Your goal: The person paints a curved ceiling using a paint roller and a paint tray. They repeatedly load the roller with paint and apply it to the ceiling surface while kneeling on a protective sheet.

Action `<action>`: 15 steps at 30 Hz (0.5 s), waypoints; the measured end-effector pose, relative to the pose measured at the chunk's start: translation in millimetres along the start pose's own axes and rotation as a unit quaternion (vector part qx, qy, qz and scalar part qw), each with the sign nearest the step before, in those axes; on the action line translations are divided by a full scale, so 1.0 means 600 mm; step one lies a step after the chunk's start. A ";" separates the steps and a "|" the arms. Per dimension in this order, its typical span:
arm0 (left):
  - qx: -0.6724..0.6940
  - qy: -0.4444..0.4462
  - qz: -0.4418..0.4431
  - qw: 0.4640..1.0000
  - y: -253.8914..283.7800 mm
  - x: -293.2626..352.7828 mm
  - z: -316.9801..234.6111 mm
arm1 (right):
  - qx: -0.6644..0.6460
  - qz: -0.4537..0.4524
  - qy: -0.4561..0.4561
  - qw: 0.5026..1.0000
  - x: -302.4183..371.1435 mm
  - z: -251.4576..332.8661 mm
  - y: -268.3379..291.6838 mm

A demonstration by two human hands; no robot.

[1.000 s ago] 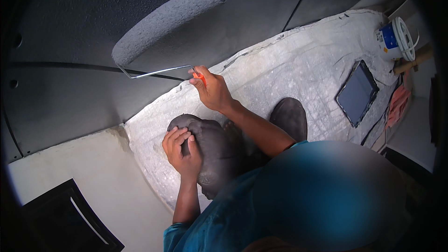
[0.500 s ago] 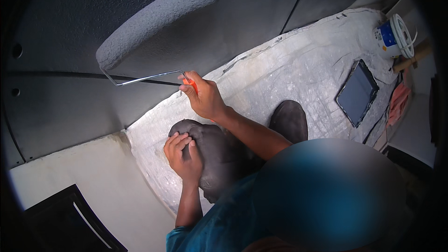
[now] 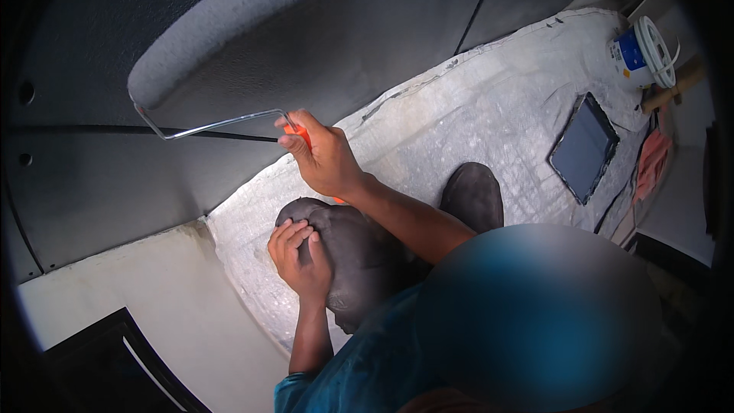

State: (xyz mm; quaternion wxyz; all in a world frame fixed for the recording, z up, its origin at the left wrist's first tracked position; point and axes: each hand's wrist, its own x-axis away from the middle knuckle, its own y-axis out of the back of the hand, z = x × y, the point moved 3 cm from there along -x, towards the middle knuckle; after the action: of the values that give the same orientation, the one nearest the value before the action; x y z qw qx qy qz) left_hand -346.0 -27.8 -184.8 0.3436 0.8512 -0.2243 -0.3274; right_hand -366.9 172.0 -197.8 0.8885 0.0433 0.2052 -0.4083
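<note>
My right hand (image 3: pixel 329 159) is wrapped round the orange handle (image 3: pixel 300 135) of a paint roller, with a bent wire frame (image 3: pixel 222 124) reaching left from it. The long, fluffy grey roller sleeve (image 3: pixel 229 29) lies along the dark grey wall (image 3: pixel 382 46), slanting up to the right, a little blurred. My left hand (image 3: pixel 300 260) rests on my bent knee (image 3: pixel 348 241) in dark trousers. Its fingers lie loosely over the knee and hold nothing.
A pale, spotted drop cloth (image 3: pixel 413 145) covers the floor along the wall. At the right lie a black-edged paint tray (image 3: pixel 585 149) with grey paint and a pink cloth (image 3: pixel 651 164). Behind them stands a white and blue bucket (image 3: pixel 641 53) beside a wooden pole (image 3: pixel 673 93).
My right hand has shifted slightly left and up, carrying the roller left and up along the wall. My left hand has stayed on the knee.
</note>
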 end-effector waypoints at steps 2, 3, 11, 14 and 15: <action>-0.005 0.002 0.000 1.000 0.002 0.002 -0.003 | -0.022 -0.018 0.030 0.999 -0.028 0.021 -0.004; -0.005 0.005 0.001 1.000 0.003 0.002 -0.005 | -0.033 -0.027 0.047 0.998 -0.035 0.026 -0.006; 0.002 0.002 -0.001 1.000 -0.002 -0.004 -0.009 | 0.007 0.002 -0.016 1.000 0.011 -0.003 0.004; -0.007 -0.003 -0.003 1.000 -0.002 -0.002 -0.011 | 0.009 -0.006 0.015 1.000 -0.002 0.002 0.011; -0.007 -0.001 -0.004 1.000 -0.002 0.000 -0.012 | 0.007 -0.010 0.033 0.999 -0.009 0.003 0.014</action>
State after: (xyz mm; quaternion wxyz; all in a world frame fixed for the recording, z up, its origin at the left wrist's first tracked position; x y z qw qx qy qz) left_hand -340.9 -23.8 -181.4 0.3483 0.8490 -0.2191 -0.3314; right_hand -363.1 181.1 -194.9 0.8764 0.0614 0.2321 -0.4174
